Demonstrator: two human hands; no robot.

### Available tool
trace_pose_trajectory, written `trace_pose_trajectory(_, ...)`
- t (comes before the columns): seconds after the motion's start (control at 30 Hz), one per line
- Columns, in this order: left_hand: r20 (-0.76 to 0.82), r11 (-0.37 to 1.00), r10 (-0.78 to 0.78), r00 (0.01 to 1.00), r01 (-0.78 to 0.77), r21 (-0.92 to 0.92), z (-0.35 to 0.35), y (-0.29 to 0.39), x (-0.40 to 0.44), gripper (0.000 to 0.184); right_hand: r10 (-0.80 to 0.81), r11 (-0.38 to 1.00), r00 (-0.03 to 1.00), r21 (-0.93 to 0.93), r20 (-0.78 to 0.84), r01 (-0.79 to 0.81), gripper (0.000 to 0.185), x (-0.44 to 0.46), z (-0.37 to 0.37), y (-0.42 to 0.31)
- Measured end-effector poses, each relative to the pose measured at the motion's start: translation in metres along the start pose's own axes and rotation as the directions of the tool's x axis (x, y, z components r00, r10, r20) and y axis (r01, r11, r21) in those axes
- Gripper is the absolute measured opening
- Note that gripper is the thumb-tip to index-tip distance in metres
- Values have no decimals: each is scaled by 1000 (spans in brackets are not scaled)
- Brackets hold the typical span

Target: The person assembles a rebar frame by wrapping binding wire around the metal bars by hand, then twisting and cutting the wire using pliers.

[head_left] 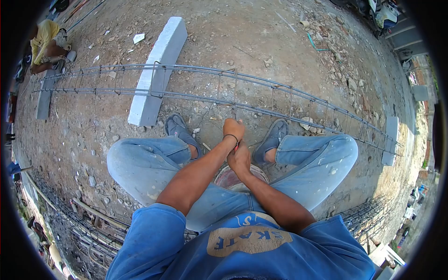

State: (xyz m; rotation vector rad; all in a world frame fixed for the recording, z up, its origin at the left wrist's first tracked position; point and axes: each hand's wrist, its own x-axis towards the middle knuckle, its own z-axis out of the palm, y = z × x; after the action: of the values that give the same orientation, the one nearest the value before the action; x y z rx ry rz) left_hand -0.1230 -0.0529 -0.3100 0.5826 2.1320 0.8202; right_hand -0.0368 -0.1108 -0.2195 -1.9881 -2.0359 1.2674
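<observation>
My left hand (233, 129), with a dark band at the wrist, is closed just on my side of the near bars of a long rebar cage (200, 96). What its fingers hold is hidden. Right below it, my right hand (240, 158) is closed around a tool with a red handle (236, 146); most of that tool is covered. The cage runs across in front of me, with square stirrups along its long bars. It rests on a pale block (161, 70) left of centre, and on further blocks near both ends.
I sit on a round reddish seat (224, 179), feet apart on stony ground. Another person in yellow (44, 42) crouches by the cage's far left end, near a grey block (44, 100). A pale block (391, 140) supports the right end. More rebar (93, 224) lies behind me.
</observation>
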Motion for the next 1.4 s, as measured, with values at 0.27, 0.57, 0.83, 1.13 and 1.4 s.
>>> trace_pose_trajectory(0.27, 544, 848, -120, 831, 371, -379, -64, 36, -23, 36, -151, 631, 808, 685, 570, -365, 27, 30, 3, 49)
trace_pose_trajectory(0.57, 392, 912, -101, 914, 242, -331, -31, 8, -12, 40, -236, 293, 590, 635, 772, -715, 22, 29, -10, 46)
trace_pose_trajectory(0.83, 70, 992, 120, 990, -117, -36, 3, -27, 15, 46, -217, 975, 934, 119, 284, 190, 39, 15, -1, 25)
trace_pose_trajectory(1.13, 531, 981, -82, 843, 163, -109, -62, 30, -15, 42, -49, 575, 721, 610, 691, -545, 22, 37, -17, 30)
trace_pose_trajectory(1.4, 380, 982, -98, 920, 151, -112, -31, 9, -7, 51, -275, 297, 478, 546, 834, -783, 23, 41, -16, 43)
